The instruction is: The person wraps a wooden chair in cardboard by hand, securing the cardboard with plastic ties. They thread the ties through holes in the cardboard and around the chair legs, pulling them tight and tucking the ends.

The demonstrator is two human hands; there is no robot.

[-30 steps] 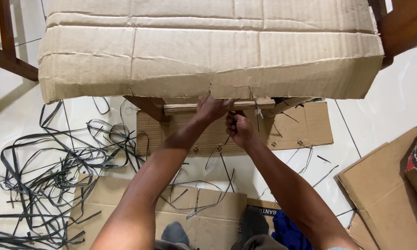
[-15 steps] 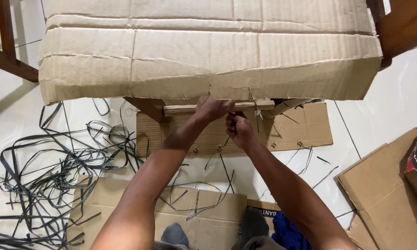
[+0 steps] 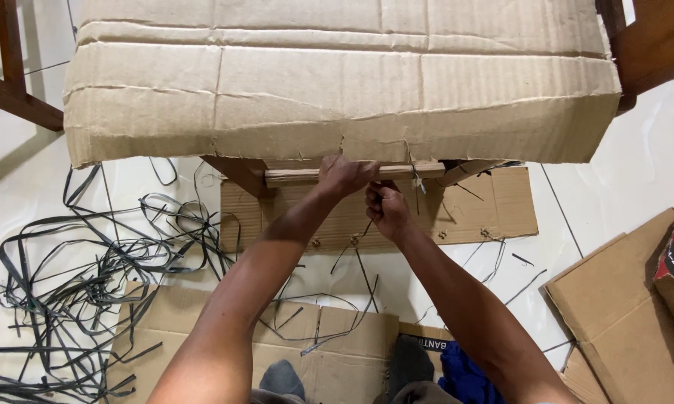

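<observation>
Large cardboard sheet (image 3: 337,82) is wrapped over a piece of wooden furniture, dark wood legs (image 3: 15,82) showing at the far left and far right; its front flap hangs down and covers most of the frame, so the work happens just under that lower edge. Left hand (image 3: 344,176) is curled shut around the light wooden rail (image 3: 292,176) right below the flap, apparently bracing it. Right hand (image 3: 385,209) sits just beside and below, fingers closed on a thin dark strap (image 3: 363,232) that trails down toward the floor; looks pulled taut against the rail, though the exact grip is hard to read. A flat cardboard piece (image 3: 494,206) lies on the white tile floor (image 3: 614,194) under the frame. Cut black straps (image 3: 90,299) are heaped at the floor's left side, well clear of the hands. More cardboard lies near the person's feet and at the right edge.
</observation>
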